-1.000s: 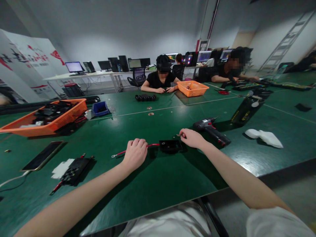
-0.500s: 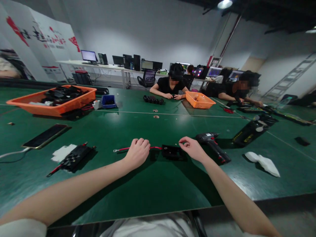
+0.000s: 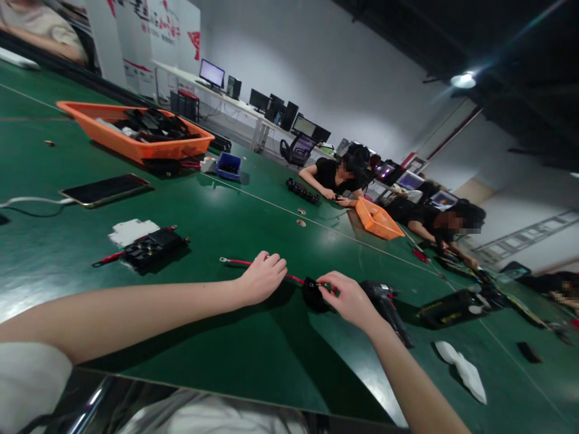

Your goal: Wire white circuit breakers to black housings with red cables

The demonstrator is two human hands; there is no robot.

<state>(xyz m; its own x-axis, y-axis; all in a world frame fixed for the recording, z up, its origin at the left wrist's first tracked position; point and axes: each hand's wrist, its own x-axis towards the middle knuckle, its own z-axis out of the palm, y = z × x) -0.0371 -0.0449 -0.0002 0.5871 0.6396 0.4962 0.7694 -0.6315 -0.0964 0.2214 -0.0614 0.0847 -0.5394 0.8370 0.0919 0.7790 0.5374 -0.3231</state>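
Observation:
My left hand [image 3: 263, 277] is closed on a red cable [image 3: 239, 262], which lies across the green table and ends at the left in a metal ring lug. The cable's other end reaches a small black housing [image 3: 313, 295]. My right hand [image 3: 346, 296] is over the right part of this housing, thumb and forefinger pinched around a tiny brass-coloured piece that looks like a screw, close to the lug on the housing. Its fingers hide part of the housing. A cordless screwdriver [image 3: 388, 310] lies just right of my right hand.
At the left are a black assembly with red leads [image 3: 154, 248], a phone [image 3: 106, 190] on a cable, an orange basket [image 3: 176, 150] of black parts and a blue bin [image 3: 228, 166]. A black bottle-like object [image 3: 447, 308] and white wrapping [image 3: 461, 371] lie right. Two people work across the table.
The view has tilted. My right hand has moved from beside the black housing to over it, bringing the small piece close to the lug. My left hand stays on the red cable.

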